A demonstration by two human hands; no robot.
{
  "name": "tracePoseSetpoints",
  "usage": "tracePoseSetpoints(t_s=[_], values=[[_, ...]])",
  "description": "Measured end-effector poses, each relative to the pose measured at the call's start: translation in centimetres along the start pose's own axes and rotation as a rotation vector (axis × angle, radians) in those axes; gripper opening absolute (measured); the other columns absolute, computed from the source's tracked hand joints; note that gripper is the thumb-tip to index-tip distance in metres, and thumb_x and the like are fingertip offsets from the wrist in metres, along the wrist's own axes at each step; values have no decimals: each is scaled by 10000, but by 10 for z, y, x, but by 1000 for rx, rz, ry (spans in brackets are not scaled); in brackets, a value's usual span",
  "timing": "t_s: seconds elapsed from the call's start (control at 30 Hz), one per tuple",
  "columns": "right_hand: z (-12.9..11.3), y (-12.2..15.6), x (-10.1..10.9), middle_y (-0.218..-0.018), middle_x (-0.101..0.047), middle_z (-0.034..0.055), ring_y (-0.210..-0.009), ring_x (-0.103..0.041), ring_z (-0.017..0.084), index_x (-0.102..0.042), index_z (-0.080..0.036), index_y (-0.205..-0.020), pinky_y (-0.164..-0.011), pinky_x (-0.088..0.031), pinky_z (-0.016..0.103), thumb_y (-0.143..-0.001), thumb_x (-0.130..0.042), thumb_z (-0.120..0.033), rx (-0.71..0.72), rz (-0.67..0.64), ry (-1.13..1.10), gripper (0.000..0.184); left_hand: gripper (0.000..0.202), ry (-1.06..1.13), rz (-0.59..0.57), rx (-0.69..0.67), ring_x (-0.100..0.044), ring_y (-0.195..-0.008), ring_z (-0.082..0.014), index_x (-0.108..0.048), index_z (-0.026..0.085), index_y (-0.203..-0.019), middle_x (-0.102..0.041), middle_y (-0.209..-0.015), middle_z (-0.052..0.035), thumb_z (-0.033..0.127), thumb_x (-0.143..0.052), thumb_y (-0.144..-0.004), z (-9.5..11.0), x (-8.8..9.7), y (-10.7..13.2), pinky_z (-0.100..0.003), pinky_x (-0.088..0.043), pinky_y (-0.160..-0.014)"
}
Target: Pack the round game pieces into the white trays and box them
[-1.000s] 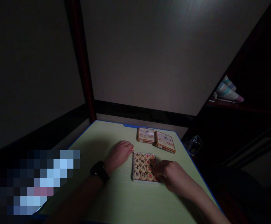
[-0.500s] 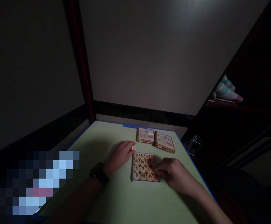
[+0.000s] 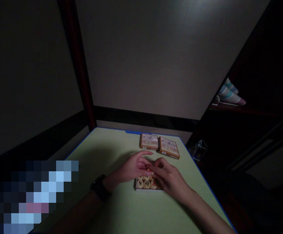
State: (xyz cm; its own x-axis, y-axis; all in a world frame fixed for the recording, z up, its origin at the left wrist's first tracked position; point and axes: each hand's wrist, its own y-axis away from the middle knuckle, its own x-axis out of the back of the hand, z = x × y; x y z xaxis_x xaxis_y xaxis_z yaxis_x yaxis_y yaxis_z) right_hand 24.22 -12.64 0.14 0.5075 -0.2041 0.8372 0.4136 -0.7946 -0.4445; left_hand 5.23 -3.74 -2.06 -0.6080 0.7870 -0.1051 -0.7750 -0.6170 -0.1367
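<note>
Both hands meet above a shallow open box (image 3: 136, 188) of round wooden xiangqi pieces (image 3: 146, 184), marked with red or black characters. My left hand (image 3: 134, 166), wearing a dark watch (image 3: 101, 188), is turned partly palm up with its index finger stretched out. At its fingertips shows a red-marked xiangqi piece (image 3: 150, 171). My right hand (image 3: 169, 175) reaches in from the right, its thumb and fingers closed at the same spot. Whether one piece or two lie between the fingers is hard to tell. The hands cover the back and right of the box.
Two flat printed boxes, a left one (image 3: 149, 141) and a right one (image 3: 169, 147), lie near the back edge of the pale green table (image 3: 107, 146). A wall panel (image 3: 143, 65) rises behind. Striped cloth (image 3: 230, 94) rests on a shelf at the right.
My right hand has lifted from the box's right side and moved left to my left hand. My left hand has shifted over the box and turned its palm up. The view has shifted slightly.
</note>
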Motion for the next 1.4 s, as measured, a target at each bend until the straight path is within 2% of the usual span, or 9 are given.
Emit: tracePoseSetpoints(t_s=[0.17,0.4,0.47,0.6,0.73,0.83,1.13,1.3,1.4], values=[[-6,1,12,-1021,-540,58,-933,-565,192,-688,-274,-1164,-809,-504,313,-913,-605,-222,26,-135,-107,270,616,39,-168,72,-670,-809,-150,-523,188,-1251,-702,-921,-31,192,-807,-704,7,-4,5,-278,-499,-731],[-14,-1,25,-1069,-583,68,-1021,-562,194,-671,-197,-994,-888,-472,303,-885,-637,-177,-18,-176,-287,116,681,-36,-210,90,-621,-772,-137,-489,174,-1319,-671,-893,-23,213,-777,-703,8,-6,5,-275,-480,-705],[-11,-2,33,-1032,-609,61,-983,-580,191,-649,-187,-948,-865,-477,301,-857,-653,-150,-71,-183,-298,98,575,-174,-133,26,-609,-791,-141,-542,182,-1271,-663,-912,-26,218,-735,-731,10,-6,7,-273,-486,-703],[-3,0,47,-900,-654,29,-847,-605,171,-678,-192,-908,-777,-472,285,-835,-599,-68,-159,-272,-257,164,179,-671,32,-176,-580,-848,-157,-724,204,-951,-647,-906,-32,186,-627,-801,17,-10,12,-289,-474,-766],[3,2,47,-838,-677,5,-767,-611,147,-700,-188,-867,-703,-448,242,-808,-648,-71,-202,-333,-275,141,226,-927,-82,-322,-559,-908,-166,-779,272,-894,-624,-929,-21,145,-662,-747,22,-18,15,-300,-441,-840],[4,3,43,-782,-681,-4,-678,-602,141,-684,-177,-840,-628,-427,231,-763,-770,-200,-287,-340,-241,118,261,-1028,-165,-345,-546,-891,-168,-784,299,-899,-609,-891,-8,144,-695,-708,22,-21,15,-321,-412,-858],[3,3,23,-725,-680,30,-643,-610,185,-687,-185,-798,-570,-344,266,-705,-746,-631,-199,-368,42,459,198,-1070,-165,-350,-526,-814,-152,-776,282,-801,-574,-775,9,133,-688,-704,22,-23,14,-307,-402,-810],[4,5,26,-690,-662,9,-613,-583,170,-684,-194,-767,-545,-302,268,-662,-778,-631,-211,-346,65,459,189,-953,-102,-376,-567,-826,-149,-767,253,-805,-627,-802,8,129,-658,-713,20,-20,15,-295,-419,-820],[5,6,30,-667,-641,-10,-581,-544,147,-682,-197,-766,-533,-285,265,-684,-817,-537,-210,-342,48,375,185,-940,37,-348,-586,-832,-159,-751,217,-839,-658,-831,-14,132,-622,-736,18,-13,13,-278,-432,-772]])
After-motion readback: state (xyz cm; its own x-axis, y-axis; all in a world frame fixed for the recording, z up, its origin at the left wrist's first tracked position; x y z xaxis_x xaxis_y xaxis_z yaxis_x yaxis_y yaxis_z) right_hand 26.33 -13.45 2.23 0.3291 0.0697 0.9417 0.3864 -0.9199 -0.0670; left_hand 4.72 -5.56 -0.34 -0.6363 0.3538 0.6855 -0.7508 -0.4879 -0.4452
